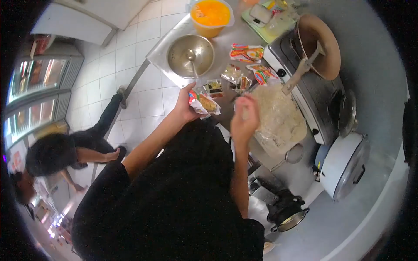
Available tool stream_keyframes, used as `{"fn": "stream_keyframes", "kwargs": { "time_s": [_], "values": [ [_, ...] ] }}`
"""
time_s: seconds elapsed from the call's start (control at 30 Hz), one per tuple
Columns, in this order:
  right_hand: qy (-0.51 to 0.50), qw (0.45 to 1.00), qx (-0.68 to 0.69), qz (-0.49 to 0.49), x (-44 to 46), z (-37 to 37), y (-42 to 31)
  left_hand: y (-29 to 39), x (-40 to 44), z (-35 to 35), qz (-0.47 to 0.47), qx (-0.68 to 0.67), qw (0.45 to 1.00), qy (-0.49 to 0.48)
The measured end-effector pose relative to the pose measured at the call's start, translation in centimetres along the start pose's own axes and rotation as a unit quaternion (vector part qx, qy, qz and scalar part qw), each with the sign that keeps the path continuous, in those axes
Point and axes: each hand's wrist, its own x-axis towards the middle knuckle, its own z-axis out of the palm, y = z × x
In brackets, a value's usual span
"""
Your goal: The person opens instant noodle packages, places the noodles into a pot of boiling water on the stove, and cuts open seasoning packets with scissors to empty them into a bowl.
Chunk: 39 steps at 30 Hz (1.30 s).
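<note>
My left hand [186, 105] is wrapped round a torn-open instant noodle packet [205, 104], and the dry noodle block shows at its open end. My right hand [244, 121] is raised a little to the right of it, blurred, with its fingers curled in; what they hold, if anything, I cannot make out. Small seasoning sachets [213, 88] lie just beyond the packet. Farther off are a clear sachet [232, 73], a full noodle packet [246, 53] and another red-and-white noodle packet [264, 75]. A steel bowl [176, 65] with a ladle [193, 65] in it stands at the far left.
An orange-filled tub [210, 14] stands at the back. To the right are a plastic-covered tray [281, 119], a gas stove [291, 52] bearing a wok [328, 43], a strainer [294, 153] and a large lidded pot [342, 163]. Another person [65, 152] is at the left.
</note>
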Motion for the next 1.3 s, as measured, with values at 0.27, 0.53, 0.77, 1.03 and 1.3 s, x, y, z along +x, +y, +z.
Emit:
{"fn": "stream_keyframes", "kwargs": {
  "time_s": [0.27, 0.53, 0.77, 1.03, 1.3],
  "values": [
    [-0.071, 0.995, -0.063, 0.021, -2.3, 0.0, -4.1, -1.7, 2.6, 1.3, -0.026, 0.128, 0.981, -0.142],
    [0.041, 0.982, -0.175, 0.056, -6.1, -2.6, -2.5, -5.8, 4.4, 2.4, -0.005, 0.278, 0.945, -0.172],
    [0.178, 0.957, -0.145, 0.178, -9.8, -5.4, -1.1, -10.7, 5.8, 4.3, -0.141, 0.353, 0.891, -0.25],
    [0.31, 0.889, -0.173, 0.289, -19.0, -20.7, -2.4, -27.2, 7.3, 9.7, 0.43, 0.691, 0.393, -0.429],
    [0.457, 0.811, -0.207, 0.3, -29.5, -34.9, -4.7, -50.1, 0.9, 12.5, 0.087, 0.631, 0.631, -0.443]
  ]
}}
